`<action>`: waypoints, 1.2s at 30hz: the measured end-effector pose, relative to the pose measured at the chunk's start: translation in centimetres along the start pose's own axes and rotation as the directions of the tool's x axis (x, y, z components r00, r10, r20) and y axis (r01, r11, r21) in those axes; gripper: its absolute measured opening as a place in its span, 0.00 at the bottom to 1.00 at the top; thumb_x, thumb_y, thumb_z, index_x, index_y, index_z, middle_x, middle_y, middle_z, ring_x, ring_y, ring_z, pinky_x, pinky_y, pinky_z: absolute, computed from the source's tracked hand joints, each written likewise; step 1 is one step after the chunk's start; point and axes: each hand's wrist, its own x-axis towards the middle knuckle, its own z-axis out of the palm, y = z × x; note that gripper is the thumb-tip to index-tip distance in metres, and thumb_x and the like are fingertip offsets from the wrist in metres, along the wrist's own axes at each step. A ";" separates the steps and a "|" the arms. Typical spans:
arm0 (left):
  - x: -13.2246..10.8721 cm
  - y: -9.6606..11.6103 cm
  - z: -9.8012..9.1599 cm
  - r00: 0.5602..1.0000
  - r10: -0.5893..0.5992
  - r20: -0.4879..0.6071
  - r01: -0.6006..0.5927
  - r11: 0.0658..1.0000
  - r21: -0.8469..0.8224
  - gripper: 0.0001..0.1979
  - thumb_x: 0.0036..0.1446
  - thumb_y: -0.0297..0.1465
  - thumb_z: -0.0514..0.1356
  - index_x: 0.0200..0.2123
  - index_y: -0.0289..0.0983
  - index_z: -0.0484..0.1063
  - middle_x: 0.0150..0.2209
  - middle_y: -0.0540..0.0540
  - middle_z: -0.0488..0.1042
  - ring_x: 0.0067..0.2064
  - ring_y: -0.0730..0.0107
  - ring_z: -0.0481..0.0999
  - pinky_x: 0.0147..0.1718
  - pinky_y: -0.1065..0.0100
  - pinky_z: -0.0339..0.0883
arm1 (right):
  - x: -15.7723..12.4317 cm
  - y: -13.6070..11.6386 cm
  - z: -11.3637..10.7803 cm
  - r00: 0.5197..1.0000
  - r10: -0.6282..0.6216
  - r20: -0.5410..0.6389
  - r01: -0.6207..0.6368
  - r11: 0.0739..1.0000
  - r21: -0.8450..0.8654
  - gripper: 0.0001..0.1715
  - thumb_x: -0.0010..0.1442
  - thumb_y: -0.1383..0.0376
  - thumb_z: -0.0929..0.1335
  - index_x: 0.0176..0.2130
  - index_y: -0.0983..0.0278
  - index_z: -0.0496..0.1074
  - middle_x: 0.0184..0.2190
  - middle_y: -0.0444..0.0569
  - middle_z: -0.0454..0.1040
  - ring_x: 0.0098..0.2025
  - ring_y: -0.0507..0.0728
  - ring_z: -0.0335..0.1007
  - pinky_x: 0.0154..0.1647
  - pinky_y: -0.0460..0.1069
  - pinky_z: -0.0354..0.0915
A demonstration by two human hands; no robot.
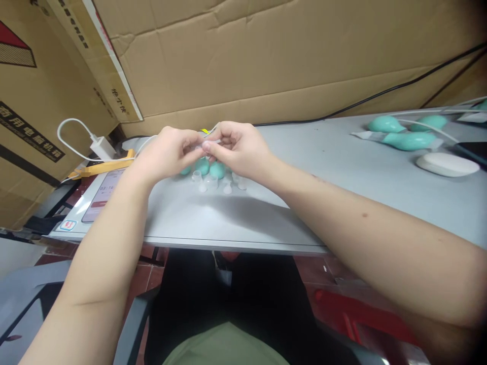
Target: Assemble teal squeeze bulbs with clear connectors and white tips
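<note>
My left hand (169, 154) and my right hand (241, 149) meet above the back part of the grey table (228, 218). Thumbs and fingers of both are pinched together at one spot. A small, thin, clear or whitish piece shows between the fingertips; most of it is hidden, so its kind cannot be made out. Just below and behind the hands are several turquoise rounded bulbs (217, 170), partly covered by the fingers. In front of these bulbs stand several small translucent plastic pieces (212, 181), cup-like or cap-like in shape.
Further turquoise bulbs (411, 141), one in clear wrapping, lie at the right beside a white rounded object (448, 164). At the left are a phone (104, 197), a yellow power strip (104, 166) and a white charger (102, 148). Cardboard (266, 61) stands behind; a black cable (361, 101) crosses it.
</note>
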 end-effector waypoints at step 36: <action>1.1 -5.8 1.1 0.941 0.123 -0.314 -0.199 0.955 -0.222 0.17 0.61 0.40 0.69 0.44 0.38 0.96 0.29 0.47 0.80 0.31 0.67 0.67 0.33 0.60 0.60 | -0.4 -1.3 2.6 0.932 -0.159 0.326 0.344 0.674 -0.654 0.06 0.79 0.65 0.74 0.49 0.62 0.86 0.49 0.55 0.89 0.58 0.70 0.77 0.65 0.65 0.60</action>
